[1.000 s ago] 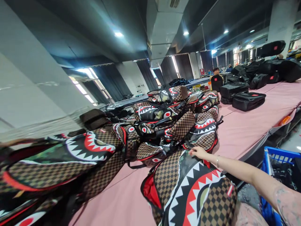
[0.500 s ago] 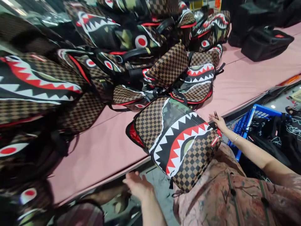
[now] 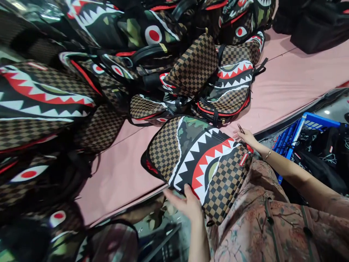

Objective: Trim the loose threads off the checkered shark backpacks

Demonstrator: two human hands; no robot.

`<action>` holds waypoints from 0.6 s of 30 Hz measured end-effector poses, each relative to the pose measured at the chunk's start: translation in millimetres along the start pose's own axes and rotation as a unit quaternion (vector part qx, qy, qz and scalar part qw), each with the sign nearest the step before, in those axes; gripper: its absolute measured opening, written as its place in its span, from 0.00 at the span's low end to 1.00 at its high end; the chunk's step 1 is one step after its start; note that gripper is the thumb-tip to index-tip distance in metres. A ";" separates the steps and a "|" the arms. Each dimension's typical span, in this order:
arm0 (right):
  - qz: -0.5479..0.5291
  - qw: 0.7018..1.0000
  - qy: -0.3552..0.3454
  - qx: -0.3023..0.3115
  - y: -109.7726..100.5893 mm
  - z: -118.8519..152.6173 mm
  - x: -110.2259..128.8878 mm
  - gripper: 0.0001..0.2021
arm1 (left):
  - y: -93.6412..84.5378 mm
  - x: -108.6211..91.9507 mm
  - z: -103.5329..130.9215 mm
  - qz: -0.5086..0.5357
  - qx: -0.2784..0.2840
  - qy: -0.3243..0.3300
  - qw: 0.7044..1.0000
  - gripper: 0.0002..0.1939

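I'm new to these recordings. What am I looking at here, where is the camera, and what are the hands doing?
There is no machine: a person works with two bare hands, and the single camera sits on their head, looking forward and down, so the arms enter from below. The left hand touches the near edge of a backpack with a brown checker pattern and a shark mouth, which lies on the pink table and overhangs its edge toward the person's lap. The right hand rests at the bag's far corner and seems to pinch a small thin tool; it is too small to identify. Behind lies a pile of similar shark-mouth backpacks. A blue crate stands on the floor to the right.
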State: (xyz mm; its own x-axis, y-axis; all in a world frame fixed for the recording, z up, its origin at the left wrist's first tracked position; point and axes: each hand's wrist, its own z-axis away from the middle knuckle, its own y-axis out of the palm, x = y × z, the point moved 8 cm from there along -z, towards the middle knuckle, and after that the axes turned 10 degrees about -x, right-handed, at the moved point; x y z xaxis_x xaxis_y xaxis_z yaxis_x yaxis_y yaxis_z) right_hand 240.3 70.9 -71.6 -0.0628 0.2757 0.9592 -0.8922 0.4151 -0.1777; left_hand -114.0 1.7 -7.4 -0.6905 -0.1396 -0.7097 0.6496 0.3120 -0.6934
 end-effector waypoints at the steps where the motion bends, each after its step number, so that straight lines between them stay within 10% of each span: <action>1: 0.012 1.000 0.006 -0.027 -16.2 2.1 -4.0 0.14 | -11.1 -15.6 -7.8 0.019 -0.062 0.007 0.998 0.28; 3: 0.036 0.996 0.023 -0.074 -50.8 15.8 -11.8 0.12 | -7.2 -55.6 -19.8 0.088 -0.046 0.045 0.994 0.24; 6: 0.052 0.992 0.052 -0.104 -89.1 57.8 -18.3 0.13 | 40.2 -128.8 -19.6 0.142 0.177 0.167 0.960 0.17; 10: -0.050 0.994 0.089 -0.026 -86.4 124.0 -13.8 0.16 | 96.8 -203.8 6.5 0.105 0.348 0.376 0.852 0.12; 15: -0.144 0.982 0.117 -0.042 -73.3 159.0 1.5 0.20 | 146.6 -231.5 31.6 0.035 0.463 0.449 0.763 0.07; 18: -0.106 0.986 0.113 -0.060 -73.8 158.0 8.7 0.19 | 155.8 -232.0 36.3 0.038 0.490 0.421 0.762 0.03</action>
State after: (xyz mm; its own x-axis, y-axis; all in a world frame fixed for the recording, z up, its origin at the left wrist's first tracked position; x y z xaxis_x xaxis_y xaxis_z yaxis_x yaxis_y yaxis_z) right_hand 235.0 -94.4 -15.4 0.2332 0.3510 0.9069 -0.8139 0.5808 -0.0155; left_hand 159.0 48.6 44.7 -0.3309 0.6254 -0.7066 0.3386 -0.6203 -0.7075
